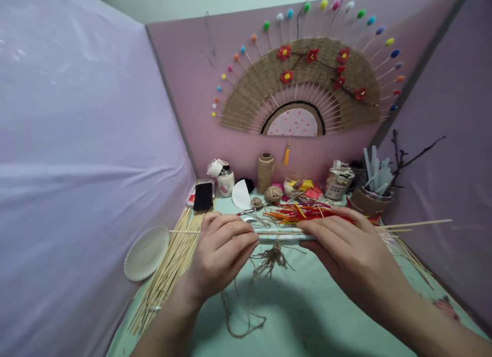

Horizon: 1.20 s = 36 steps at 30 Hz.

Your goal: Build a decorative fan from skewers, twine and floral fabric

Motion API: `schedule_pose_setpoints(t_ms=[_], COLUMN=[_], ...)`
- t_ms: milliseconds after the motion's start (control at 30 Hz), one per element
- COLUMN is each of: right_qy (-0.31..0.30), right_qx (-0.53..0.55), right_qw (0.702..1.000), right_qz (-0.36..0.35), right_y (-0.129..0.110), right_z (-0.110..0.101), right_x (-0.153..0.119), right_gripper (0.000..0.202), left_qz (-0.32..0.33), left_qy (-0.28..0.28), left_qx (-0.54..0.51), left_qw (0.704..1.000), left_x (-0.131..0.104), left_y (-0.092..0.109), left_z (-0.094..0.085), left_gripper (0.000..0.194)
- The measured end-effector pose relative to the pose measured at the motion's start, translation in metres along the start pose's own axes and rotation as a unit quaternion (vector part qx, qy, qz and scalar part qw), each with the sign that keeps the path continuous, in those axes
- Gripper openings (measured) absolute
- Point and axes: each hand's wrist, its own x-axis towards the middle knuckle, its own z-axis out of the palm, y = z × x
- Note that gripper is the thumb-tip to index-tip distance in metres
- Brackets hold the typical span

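Note:
My left hand (226,244) and my right hand (346,244) are closed around opposite ends of a pale blue, edge-on strip (279,238), level above the table. Thin bamboo sticks (417,224) run along it and stick out past both hands, farther on the right. A frayed tuft of brown twine (273,259) hangs below the strip's middle. Beneath, a loose length of twine (246,334) curls on the table. Fingers hide both ends of the strip, and I cannot tell what it is made of.
Loose bamboo sticks (165,275), a white plate (146,254) and a phone (203,196) lie left. Behind are a twine spool (265,173), a twine ball (273,194), red and orange strips (307,212) and a jar (372,199). A woven fan (246,98) hangs on the wall.

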Motion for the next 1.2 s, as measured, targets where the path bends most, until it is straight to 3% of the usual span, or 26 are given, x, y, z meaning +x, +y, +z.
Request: schedule_pose_setpoints(t_ms=[300,500,833,1067,1200], right_qy=[0.009,0.013,0.014,0.012,0.015], right_qx=[0.001,-0.003,-0.003,-0.024,-0.028], right_qw=[1.0,1.0,1.0,1.0,0.999], right_qz=[0.005,0.005,0.001,-0.007,-0.005], right_y=[0.002,0.003,0.0,-0.004,-0.006], right_z=[-0.004,-0.003,-0.005,-0.009,-0.008], right_x=[-0.002,-0.003,-0.001,0.001,0.001], right_gripper=[0.014,0.014,0.016,0.016,0.015], left_qz=[-0.021,0.01,0.055,-0.009,-0.003], left_qy=[0.011,0.038,0.023,0.001,0.012], left_qx=[-0.017,-0.003,-0.011,0.015,0.03], left_qw=[1.0,0.999,0.998,1.0,0.999], left_x=[0.0,-0.006,-0.01,-0.005,-0.004], left_y=[0.001,-0.004,-0.004,0.003,0.006], left_z=[-0.005,-0.004,-0.004,-0.004,-0.001], left_gripper=[0.02,0.03,0.034,0.031,0.034])
